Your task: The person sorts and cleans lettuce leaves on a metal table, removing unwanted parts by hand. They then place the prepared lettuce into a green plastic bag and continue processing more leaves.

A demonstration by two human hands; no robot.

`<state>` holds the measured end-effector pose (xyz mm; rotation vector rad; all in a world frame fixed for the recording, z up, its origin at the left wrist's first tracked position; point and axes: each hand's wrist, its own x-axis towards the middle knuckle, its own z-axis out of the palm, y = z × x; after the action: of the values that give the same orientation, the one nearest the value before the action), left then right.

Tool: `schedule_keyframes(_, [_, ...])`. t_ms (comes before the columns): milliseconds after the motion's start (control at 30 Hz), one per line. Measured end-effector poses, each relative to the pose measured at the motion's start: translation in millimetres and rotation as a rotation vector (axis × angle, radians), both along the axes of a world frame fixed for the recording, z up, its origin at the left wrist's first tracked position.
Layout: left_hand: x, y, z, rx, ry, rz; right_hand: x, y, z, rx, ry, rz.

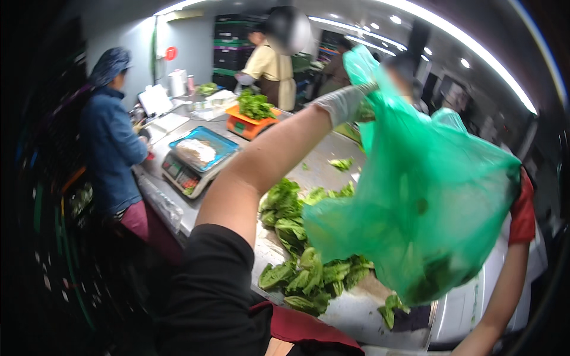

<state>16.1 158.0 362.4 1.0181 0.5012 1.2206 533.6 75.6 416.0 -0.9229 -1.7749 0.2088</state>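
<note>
A large translucent green plastic bag (427, 187) hangs raised in front of me. Its upper left edge is in my left hand (352, 104), which wears a pale glove. At the bag's right side my right hand (524, 209), in a red glove, grips the plastic; its fingers are mostly hidden. Something dark and leafy shows through the bag's bottom. Below and left of the bag, loose heads of leafy lettuce (307, 276) lie along the metal worktable (307, 167). One small lettuce piece (392, 310) rests at the near edge.
A digital scale (191, 175) bears a blue tray (222, 147). Behind it, an orange scale (249, 127) carries leafy greens (254, 104). One person in blue (111, 147) stands at the table's left; others work farther back. White containers (458, 320) stand at right.
</note>
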Motion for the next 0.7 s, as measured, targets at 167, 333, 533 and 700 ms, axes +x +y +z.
schedule_keyframes(167, [38.2, 22.3, -3.8, -0.435, -0.132, -0.588, 15.6, -25.6, 3.4, -0.192, 0.216, -0.081])
schedule_keyframes(333, [47.8, 30.3, -10.0, -0.08, 0.495, -0.021, -36.3, -64.2, -1.8, -0.086, 0.117, -0.8])
schedule_keyframes(533, [61.5, 17.1, 20.0, 0.255, 0.884, 0.179, 9.8, -80.9, -17.1, -0.093, 0.425, -0.825])
schedule_keyframes(700, [43.8, 46.0, 12.3, 0.218, 0.582, 0.1, 41.0, -68.1, -42.0, -0.147, 0.442, -0.549])
